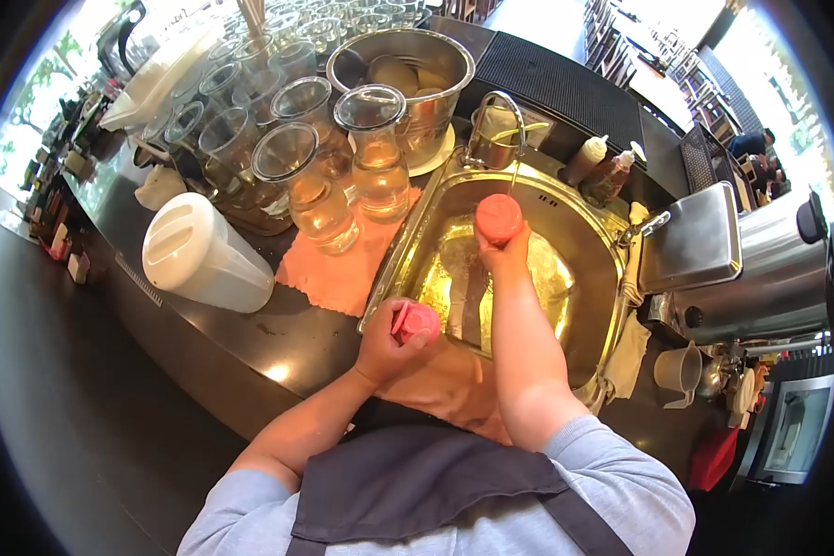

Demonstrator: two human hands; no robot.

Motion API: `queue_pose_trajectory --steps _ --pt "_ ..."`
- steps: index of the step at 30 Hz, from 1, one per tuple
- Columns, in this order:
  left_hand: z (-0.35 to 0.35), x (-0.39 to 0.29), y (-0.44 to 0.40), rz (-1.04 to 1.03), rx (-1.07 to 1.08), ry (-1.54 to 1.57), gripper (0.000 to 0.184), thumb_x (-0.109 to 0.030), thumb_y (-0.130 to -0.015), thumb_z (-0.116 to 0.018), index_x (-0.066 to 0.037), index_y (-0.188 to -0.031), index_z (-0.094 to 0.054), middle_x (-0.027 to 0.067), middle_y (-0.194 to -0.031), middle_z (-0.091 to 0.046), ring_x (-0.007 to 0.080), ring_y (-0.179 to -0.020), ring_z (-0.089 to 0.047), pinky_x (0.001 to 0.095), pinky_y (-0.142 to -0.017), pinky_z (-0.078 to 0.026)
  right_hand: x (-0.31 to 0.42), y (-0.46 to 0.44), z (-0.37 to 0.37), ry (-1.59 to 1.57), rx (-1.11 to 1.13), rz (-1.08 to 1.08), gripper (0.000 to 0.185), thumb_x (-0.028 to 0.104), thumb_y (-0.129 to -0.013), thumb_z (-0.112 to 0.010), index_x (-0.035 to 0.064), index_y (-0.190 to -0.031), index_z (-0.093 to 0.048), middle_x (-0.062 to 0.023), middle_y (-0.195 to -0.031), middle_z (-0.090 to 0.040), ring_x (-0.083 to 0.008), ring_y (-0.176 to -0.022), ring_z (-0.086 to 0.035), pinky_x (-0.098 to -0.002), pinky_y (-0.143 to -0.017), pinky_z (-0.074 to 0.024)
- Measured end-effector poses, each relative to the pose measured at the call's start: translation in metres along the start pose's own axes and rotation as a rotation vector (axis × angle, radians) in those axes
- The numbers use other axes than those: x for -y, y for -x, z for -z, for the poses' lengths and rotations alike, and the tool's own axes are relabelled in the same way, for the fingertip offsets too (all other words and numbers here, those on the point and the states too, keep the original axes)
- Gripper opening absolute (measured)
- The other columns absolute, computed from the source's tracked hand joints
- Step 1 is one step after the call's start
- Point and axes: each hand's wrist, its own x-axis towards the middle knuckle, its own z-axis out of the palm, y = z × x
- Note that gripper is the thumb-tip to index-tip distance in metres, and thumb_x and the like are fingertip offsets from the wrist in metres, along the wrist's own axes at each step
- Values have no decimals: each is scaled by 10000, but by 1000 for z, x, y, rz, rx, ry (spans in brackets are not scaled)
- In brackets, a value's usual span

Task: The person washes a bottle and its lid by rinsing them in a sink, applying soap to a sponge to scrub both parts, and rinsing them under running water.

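Note:
My right hand [505, 248] reaches over the sink and is closed round a round coral-red object [498, 216], perhaps a lid or small cup. It sits below the curved tap [510, 107], where a thin stream seems to come down. My left hand [385, 347] is near the sink's front left corner, its fingers wrapped round a smaller pink piece [419, 324] whose kind I cannot make out. The metal sink [574, 222] has a shiny, yellow-lit bottom. Pink cloths [315, 278] lie along its left and front edges.
Two glass carafes [324, 218] stand on the cloth, with many glasses behind. A white lidded pitcher [208, 255] is at left, a steel bucket [435, 65] at the back. Squeeze bottles [588, 157] stand beyond the sink; a steel urn [760, 287] is at right.

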Motion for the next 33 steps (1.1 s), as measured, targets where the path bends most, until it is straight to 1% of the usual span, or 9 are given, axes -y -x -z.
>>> queue_pose_trajectory --steps 6,8,9,14,18,21,24,31,33 --pt "0 -2 2 3 11 18 490 -316 -830 -764 -27 -1164 -551 116 -1090 -630 217 -1004 -610 363 -913 -491 -18 23 4 -69 -15 -65 507 532 -1017 -422 178 -1357 -550 -80 -1414 -547 -345 -1266 -551 -566 -1024 -493" --pt "-1 1 2 -29 -19 18 484 -316 -821 -769 -25 -1149 -563 128 -1066 -636 248 -977 -625 373 -885 -502 -22 33 12 240 31 -99 560 567 -985 -479 161 -1368 -513 -90 -1366 -576 -328 -1207 -600 -558 -948 -550" --pt "-1 1 1 -48 -33 13 481 -316 -816 -772 -24 -1141 -569 134 -1054 -639 264 -964 -632 378 -871 -508 -21 46 17 199 49 -142 567 512 -948 -602 142 -1365 -500 -87 -1351 -583 -313 -1191 -613 -571 -921 -557" --pt "-1 1 3 -53 -56 32 481 -312 -806 -775 -23 -1134 -575 144 -1048 -643 283 -955 -640 386 -858 -514 -3 57 54 165 101 -178 550 306 -909 -717 114 -1367 -480 -114 -1332 -580 -292 -1206 -599 -572 -938 -542" --pt "-1 3 2 -71 -64 -4 479 -302 -797 -778 -20 -1128 -575 148 -1029 -653 292 -930 -648 394 -843 -521 18 70 63 620 202 -150 583 222 -877 -753 107 -1355 -440 -109 -1241 -596 -262 -1163 -605 -538 -927 -543" --pt "-1 -1 1 -74 -56 -15 475 -296 -792 -777 -24 -1123 -575 147 -1007 -661 294 -908 -653 397 -830 -526 21 58 75 1218 196 110 867 148 -710 -866 75 -1393 -337 -144 -1284 -561 -261 -1156 -593 -450 -958 -515" --pt "-1 -2 0 -78 -68 -11 466 -292 -790 -776 -28 -1118 -576 144 -1000 -664 290 -902 -656 398 -824 -528 23 55 84 1602 287 386 927 153 -661 -879 16 -1386 -318 -206 -1275 -572 -309 -1163 -600 -412 -954 -513" --pt "-1 4 0 -27 -48 7 470 -298 -786 -779 -36 -1117 -573 145 -1037 -657 288 -944 -652 392 -845 -522 15 48 93 1528 300 516 947 161 -642 -888 21 -1396 -333 -178 -1269 -572 -288 -1165 -589 -403 -969 -498" --pt "0 1 -1 -71 -49 -13 474 -302 -786 -778 -37 -1120 -571 150 -1057 -649 297 -963 -647 398 -859 -517 20 58 87 1694 257 575 938 184 -645 -884 27 -1391 -338 -190 -1253 -583 -318 -1158 -595 -412 -971 -494"
